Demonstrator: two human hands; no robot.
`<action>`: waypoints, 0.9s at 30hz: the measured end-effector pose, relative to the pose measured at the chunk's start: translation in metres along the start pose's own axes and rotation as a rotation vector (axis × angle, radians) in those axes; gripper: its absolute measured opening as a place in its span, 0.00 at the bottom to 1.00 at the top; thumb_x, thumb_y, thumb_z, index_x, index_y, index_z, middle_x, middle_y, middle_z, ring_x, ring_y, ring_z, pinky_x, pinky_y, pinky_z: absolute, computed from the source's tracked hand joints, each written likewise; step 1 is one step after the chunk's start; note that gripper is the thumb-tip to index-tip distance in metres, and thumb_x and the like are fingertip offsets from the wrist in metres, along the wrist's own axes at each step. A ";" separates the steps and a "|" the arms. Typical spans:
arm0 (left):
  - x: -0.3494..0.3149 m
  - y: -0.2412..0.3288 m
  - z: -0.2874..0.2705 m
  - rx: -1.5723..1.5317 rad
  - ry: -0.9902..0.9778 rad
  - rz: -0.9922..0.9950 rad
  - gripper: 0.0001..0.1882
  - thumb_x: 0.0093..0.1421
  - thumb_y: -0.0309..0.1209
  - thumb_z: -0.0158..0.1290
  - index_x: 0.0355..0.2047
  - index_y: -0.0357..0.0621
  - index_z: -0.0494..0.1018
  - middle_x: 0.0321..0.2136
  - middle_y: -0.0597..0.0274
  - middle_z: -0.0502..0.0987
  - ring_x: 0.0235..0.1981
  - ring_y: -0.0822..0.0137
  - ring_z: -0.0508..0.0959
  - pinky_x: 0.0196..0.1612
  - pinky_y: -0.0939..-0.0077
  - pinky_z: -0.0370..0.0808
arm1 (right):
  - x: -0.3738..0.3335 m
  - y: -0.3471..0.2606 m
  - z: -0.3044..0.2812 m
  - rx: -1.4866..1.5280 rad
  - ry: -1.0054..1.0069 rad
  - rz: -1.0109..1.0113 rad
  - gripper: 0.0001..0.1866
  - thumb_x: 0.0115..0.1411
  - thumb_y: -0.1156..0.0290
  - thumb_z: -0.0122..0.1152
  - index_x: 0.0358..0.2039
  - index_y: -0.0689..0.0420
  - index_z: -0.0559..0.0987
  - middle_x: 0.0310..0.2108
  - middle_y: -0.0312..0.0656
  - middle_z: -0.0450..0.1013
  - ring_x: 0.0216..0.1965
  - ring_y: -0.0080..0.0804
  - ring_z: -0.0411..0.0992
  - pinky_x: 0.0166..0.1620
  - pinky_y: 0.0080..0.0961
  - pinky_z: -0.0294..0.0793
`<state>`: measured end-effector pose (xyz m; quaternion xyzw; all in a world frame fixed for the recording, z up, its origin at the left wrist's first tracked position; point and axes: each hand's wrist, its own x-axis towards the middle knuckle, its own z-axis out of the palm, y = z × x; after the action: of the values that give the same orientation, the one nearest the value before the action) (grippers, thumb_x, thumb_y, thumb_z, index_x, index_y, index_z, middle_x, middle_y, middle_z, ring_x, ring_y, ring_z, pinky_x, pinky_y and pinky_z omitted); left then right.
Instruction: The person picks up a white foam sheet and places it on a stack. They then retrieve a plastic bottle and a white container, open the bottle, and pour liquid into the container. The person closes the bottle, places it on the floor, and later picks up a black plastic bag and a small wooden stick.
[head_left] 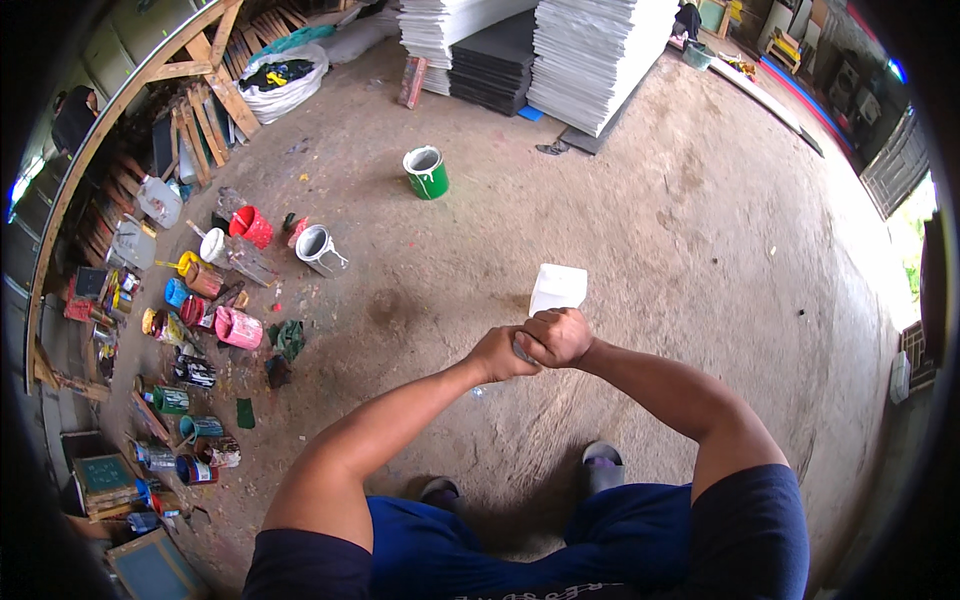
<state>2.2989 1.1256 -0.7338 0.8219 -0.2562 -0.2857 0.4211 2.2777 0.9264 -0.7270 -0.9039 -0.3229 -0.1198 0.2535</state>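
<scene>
Hands meet at chest height: left hand [497, 352] and right hand [558, 336] both closed around white container [557, 288], steadying it above concrete floor [650, 250].

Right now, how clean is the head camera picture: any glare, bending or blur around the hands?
Head view: fisheye bends the wooden frame on the left into a curve, and the corners go black; daylight blows out the right rim; the left hand and right hand, clasped on the white rectangular container, look sharp; soft even light, with only a faint shadow on the concrete floor.
</scene>
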 end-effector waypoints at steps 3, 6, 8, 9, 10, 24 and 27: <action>0.006 -0.008 0.001 0.146 0.118 0.049 0.29 0.49 0.41 0.71 0.49 0.42 0.78 0.42 0.51 0.86 0.46 0.53 0.86 0.50 0.59 0.81 | 0.006 0.007 -0.002 0.056 -0.017 0.040 0.23 0.69 0.48 0.57 0.32 0.57 0.82 0.25 0.46 0.78 0.25 0.50 0.79 0.29 0.44 0.78; 0.010 -0.030 -0.006 0.162 0.159 0.042 0.29 0.50 0.47 0.72 0.48 0.45 0.78 0.41 0.50 0.85 0.45 0.51 0.85 0.48 0.59 0.81 | 0.016 0.034 -0.024 -0.101 0.016 0.168 0.21 0.69 0.47 0.60 0.37 0.55 0.82 0.31 0.43 0.80 0.34 0.44 0.80 0.33 0.42 0.79; 0.004 -0.047 -0.006 0.089 0.225 0.015 0.29 0.50 0.49 0.73 0.46 0.46 0.79 0.39 0.51 0.85 0.44 0.49 0.85 0.47 0.59 0.80 | 0.026 0.053 -0.036 -0.233 0.063 0.227 0.19 0.68 0.49 0.62 0.40 0.53 0.81 0.35 0.40 0.79 0.39 0.41 0.79 0.39 0.40 0.80; 0.001 -0.056 -0.005 0.104 0.236 -0.053 0.29 0.51 0.49 0.73 0.46 0.45 0.78 0.38 0.52 0.85 0.43 0.50 0.85 0.47 0.60 0.80 | 0.029 0.061 -0.040 -0.282 0.103 0.199 0.17 0.68 0.51 0.64 0.42 0.52 0.81 0.37 0.39 0.78 0.41 0.40 0.77 0.43 0.39 0.79; -0.001 -0.064 -0.003 0.115 0.243 -0.124 0.29 0.51 0.50 0.73 0.45 0.45 0.78 0.37 0.52 0.85 0.42 0.51 0.85 0.46 0.61 0.80 | 0.029 0.066 -0.041 -0.361 -0.045 0.279 0.20 0.68 0.49 0.62 0.49 0.51 0.81 0.44 0.39 0.79 0.50 0.38 0.75 0.51 0.38 0.78; -0.025 -0.111 0.001 0.043 0.140 0.030 0.31 0.51 0.48 0.75 0.48 0.45 0.77 0.40 0.58 0.83 0.44 0.63 0.83 0.49 0.68 0.78 | 0.027 0.086 -0.030 -0.190 -0.169 0.314 0.17 0.70 0.52 0.60 0.50 0.48 0.83 0.46 0.39 0.83 0.52 0.41 0.80 0.49 0.40 0.81; -0.025 -0.108 -0.007 0.045 0.104 0.003 0.31 0.54 0.52 0.71 0.49 0.44 0.78 0.42 0.57 0.84 0.45 0.62 0.83 0.50 0.68 0.78 | 0.031 0.090 -0.031 0.058 -0.144 0.572 0.15 0.68 0.54 0.62 0.44 0.49 0.86 0.42 0.42 0.84 0.49 0.43 0.81 0.49 0.40 0.81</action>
<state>2.3056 1.2016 -0.8143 0.8445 -0.2415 -0.2363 0.4156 2.3583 0.8664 -0.7237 -0.9569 -0.0754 0.0303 0.2789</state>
